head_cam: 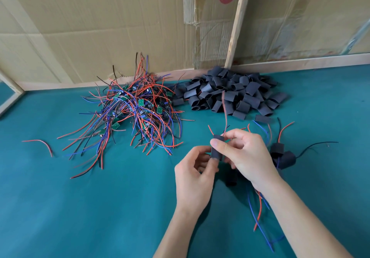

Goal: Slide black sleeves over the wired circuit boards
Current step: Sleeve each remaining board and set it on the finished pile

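Black sleeve [216, 147] is held upright between both hands, above the green mat [60, 197]. Right hand [246, 157] pinches it, thumb across the upper front, fingers curled behind. Left hand [193, 174] is curled in from below-left, fingertips at the sleeve's bottom end; looks like it's pinching or pushing there, exact contact is hidden. The board itself isn't visible, presumably inside. Wire ends [225, 117] come out the top of the sleeve, past the right thumb.

Judgement: mid-slide on this unit, sleeve mostly on.

Risks from here:
- Leads snag on the sleeve rim or bunch inside if pushed without keeping the wires straight; that strains the solder joints.
- Hard thumb squeeze flattens the tube, so the board corner catches and jams.
- Over-push and the board pokes out the far end; can't check centring with the board hidden.

Just right of and under the right hand: finished sleeved units [280, 153] with leads trailing toward the wrist. Loose leads could hook the forearm and drag them.

Beyond the hands: pile of empty sleeves [230, 93]. Beyond and left of the left hand: tangled heap of wired boards [136, 109], plenty left. Stray red wire [40, 145] far left. Cardboard wall [100, 27] behind.
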`<state>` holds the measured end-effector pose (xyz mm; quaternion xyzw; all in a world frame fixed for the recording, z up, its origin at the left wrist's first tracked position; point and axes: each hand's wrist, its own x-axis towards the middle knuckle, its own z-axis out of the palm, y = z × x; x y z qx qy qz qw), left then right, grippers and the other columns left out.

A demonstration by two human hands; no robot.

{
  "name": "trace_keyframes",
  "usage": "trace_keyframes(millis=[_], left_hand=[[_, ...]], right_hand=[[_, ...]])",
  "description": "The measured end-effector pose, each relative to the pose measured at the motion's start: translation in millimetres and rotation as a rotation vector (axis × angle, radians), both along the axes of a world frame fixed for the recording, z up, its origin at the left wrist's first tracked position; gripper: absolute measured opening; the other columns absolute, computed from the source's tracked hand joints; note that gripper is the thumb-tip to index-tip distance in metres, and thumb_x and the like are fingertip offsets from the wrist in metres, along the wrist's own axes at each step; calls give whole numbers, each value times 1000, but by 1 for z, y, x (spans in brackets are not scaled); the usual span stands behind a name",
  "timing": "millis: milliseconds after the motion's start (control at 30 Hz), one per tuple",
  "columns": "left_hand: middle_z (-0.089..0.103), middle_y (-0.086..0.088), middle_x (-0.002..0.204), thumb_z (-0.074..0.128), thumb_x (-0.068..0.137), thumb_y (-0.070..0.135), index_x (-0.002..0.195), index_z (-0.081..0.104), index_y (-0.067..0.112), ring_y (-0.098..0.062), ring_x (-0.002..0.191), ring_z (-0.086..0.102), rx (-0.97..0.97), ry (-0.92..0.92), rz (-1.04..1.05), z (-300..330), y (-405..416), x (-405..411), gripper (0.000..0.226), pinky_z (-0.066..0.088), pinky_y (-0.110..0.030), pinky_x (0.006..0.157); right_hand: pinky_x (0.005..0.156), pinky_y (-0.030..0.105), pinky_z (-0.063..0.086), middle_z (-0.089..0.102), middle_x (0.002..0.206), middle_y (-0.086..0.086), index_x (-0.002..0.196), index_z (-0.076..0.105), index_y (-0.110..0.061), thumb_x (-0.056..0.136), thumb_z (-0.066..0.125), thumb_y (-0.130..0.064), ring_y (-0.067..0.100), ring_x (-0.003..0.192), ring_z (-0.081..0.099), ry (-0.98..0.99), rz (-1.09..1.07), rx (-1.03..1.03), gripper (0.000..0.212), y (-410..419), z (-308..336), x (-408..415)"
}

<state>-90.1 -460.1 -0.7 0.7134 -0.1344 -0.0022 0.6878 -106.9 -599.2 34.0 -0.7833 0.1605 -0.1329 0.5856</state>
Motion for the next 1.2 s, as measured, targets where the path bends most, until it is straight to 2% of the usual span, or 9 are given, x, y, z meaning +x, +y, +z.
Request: trace_keyframes(millis=[100,233,333,467,600,700,800,1100,1200], left_hand=[[73,9,89,58,83,10,97,72,28,-12,83,68,29,-20,22,1,0,-1,26,50,-15,73],[68,7,96,50,76,12,97,68,22,-9,90,63,11,-8,124,0,-1,0,29,47,-12,76],[67,5,93,53,79,6,91,67,23,-9,86,63,81,-60,121,-3,-3,1,25,45,-10,74],[66,6,88,54,79,0,86,67,22,-6,80,62,140,-74,109,-5,-4,2,27,44,-11,72],[66,7,85,53,77,-1,82,66,22,-6,78,63,154,-87,138,-4,-4,3,27,48,-16,73],[68,4,84,52,77,-1,81,66,19,-11,79,64,138,-56,150,-5,-3,4,25,53,-31,76],[69,4,82,49,75,3,80,65,22,-17,78,65,143,-38,136,-5,-3,4,25,55,-42,77],[65,9,76,53,77,-3,74,63,24,-11,74,59,164,-38,134,-6,-5,6,28,52,-39,73],[63,8,75,54,78,-6,74,62,23,-9,71,55,161,-33,133,-7,-5,5,30,51,-38,71]], right_hand=[[54,29,47,68,56,-2,82,72,-23,79,87,-39,11,49,59,67,-103,-86,22,0,2,3],[59,28,49,69,57,-9,72,71,-27,77,81,-52,4,61,63,293,-5,-548,27,1,7,1],[70,35,53,70,74,-8,82,69,-30,84,69,-60,24,84,65,345,-44,-814,30,3,13,0],[69,36,55,64,57,-6,74,66,-29,89,67,-37,25,68,60,101,-17,-743,17,9,32,35],[74,35,49,69,95,6,81,70,-24,88,66,-34,34,92,63,265,145,-795,13,36,39,102],[68,34,43,57,91,6,77,55,-16,85,69,-36,29,81,58,442,195,-865,27,58,30,136],[69,33,43,58,89,7,81,49,-13,83,63,-22,29,84,63,509,215,-841,17,63,22,150],[55,29,35,52,76,1,75,52,-18,81,73,-29,22,65,51,471,147,-906,24,68,22,147],[60,32,39,54,77,3,75,53,-16,81,68,-15,24,68,55,495,156,-903,16,67,26,147]])
